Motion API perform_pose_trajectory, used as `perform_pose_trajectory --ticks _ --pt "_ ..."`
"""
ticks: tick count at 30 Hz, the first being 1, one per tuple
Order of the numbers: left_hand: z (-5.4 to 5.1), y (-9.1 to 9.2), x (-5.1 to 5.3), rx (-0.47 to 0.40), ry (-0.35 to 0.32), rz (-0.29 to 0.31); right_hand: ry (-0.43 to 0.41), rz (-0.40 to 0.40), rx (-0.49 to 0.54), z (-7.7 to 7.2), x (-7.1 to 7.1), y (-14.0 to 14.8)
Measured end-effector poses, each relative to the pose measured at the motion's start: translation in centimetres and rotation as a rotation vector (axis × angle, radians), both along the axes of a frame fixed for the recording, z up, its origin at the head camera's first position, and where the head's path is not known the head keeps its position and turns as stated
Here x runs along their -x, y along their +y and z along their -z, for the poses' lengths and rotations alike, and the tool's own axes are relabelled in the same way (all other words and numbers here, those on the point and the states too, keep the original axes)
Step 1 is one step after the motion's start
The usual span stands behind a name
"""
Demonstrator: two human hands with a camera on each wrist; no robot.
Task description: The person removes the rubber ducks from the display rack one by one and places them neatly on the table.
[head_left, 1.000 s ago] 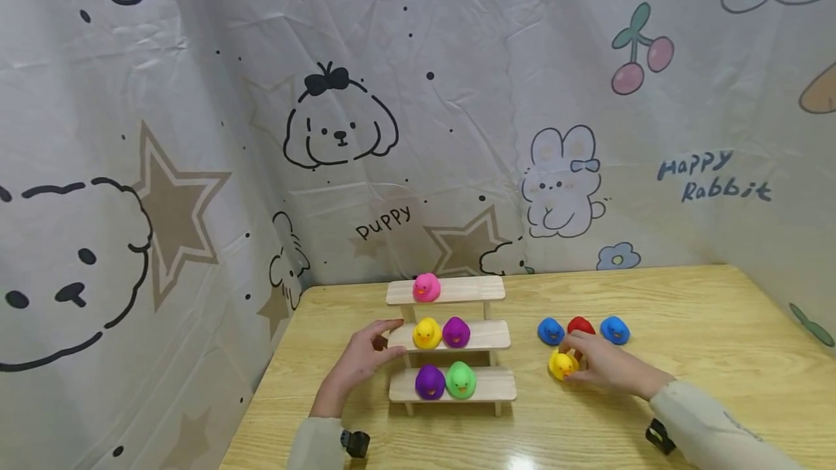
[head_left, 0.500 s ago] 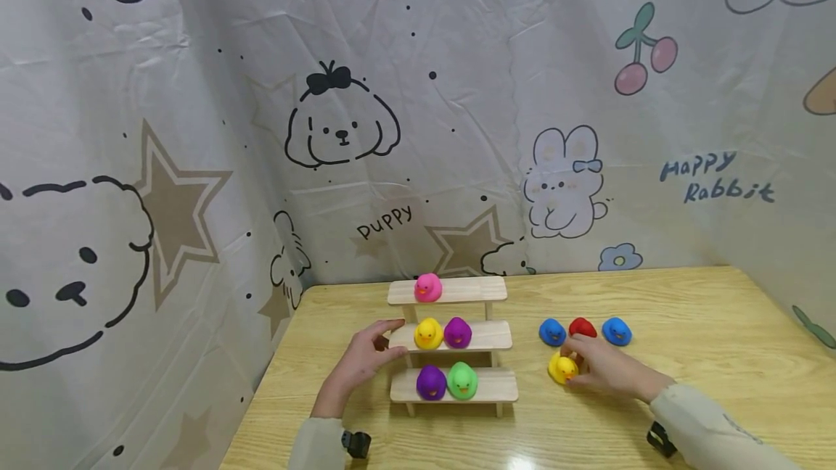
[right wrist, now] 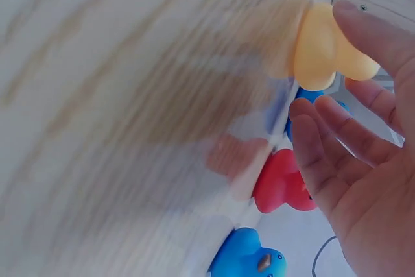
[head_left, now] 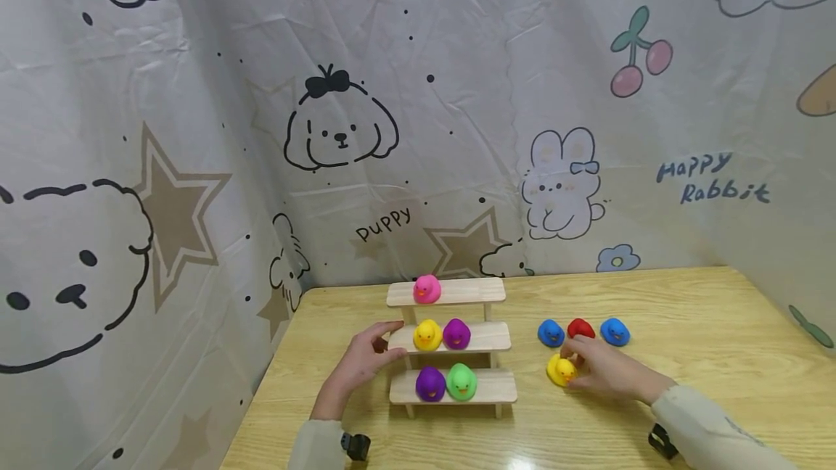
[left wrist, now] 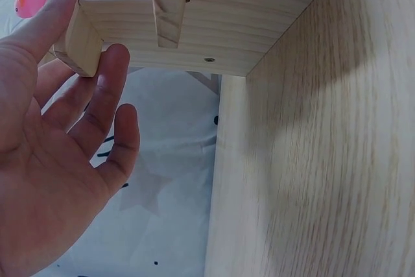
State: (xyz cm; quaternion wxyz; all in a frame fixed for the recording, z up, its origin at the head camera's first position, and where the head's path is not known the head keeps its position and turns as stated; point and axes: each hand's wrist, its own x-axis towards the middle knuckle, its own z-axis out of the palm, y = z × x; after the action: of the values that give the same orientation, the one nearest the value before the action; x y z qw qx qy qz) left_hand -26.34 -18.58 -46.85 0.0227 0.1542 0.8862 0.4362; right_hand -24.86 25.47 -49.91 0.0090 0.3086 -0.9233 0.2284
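Observation:
In the head view, my left hand (head_left: 364, 355) holds the left end of the middle board of a three-step wooden display stand (head_left: 493, 337). The left wrist view shows its thumb and fingers on either side of the board end. My right hand (head_left: 604, 365) pinches a yellow rubber duck (head_left: 560, 370) on the table, right of the stand; the thumb lies on the duck (right wrist: 316, 50) in the right wrist view, the other fingers loosely bent. On the stand sit a pink duck (head_left: 427, 289), a yellow duck (head_left: 427, 336), two purple ducks (head_left: 456, 334) and a green duck (head_left: 461, 382).
Behind my right hand, a blue duck (head_left: 551, 333), a red duck (head_left: 580, 329) and another blue duck (head_left: 615, 331) stand in a row on the wooden table (head_left: 705, 332). A printed cloth (head_left: 457, 129) hangs along the table's back and sides.
The yellow duck under my right hand has turned slightly and shifted a little toward me. My left hand and the stand have stayed put.

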Motion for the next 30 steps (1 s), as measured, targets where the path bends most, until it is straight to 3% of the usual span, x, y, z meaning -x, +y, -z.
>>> perform_pose_trajectory --ticks 11,19,30 --pt "0.3 -0.1 0.1 -0.005 0.019 -0.005 0.082 0.040 0.004 -2.4 -0.6 -1.1" --pt "0.3 -0.1 0.0 -0.006 0.025 0.003 0.236 -0.030 0.074 -5.3 -0.8 -4.2" --pt "0.1 -0.1 -0.1 0.002 0.016 -0.002 0.330 -0.129 0.094 -8.2 -0.5 -9.5"
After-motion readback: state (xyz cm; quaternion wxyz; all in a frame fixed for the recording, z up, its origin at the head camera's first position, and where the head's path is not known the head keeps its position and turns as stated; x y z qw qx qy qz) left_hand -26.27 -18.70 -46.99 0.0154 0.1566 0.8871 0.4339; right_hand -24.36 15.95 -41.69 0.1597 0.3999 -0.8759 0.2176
